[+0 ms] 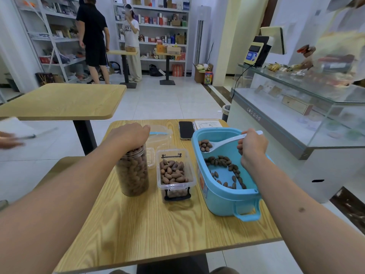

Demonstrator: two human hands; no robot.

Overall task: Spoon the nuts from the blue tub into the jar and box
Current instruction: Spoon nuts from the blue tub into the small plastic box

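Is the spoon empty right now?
No, the white spoon gripped by the right hand carries several nuts in its bowl above the blue tub.

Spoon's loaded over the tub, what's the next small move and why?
Probably carry the spoon left to the box and tip it in. The right hand grips it with nuts in the bowl, above the tub. The jar looks full to the top with the left hand covering its mouth, while the box is open and has room.
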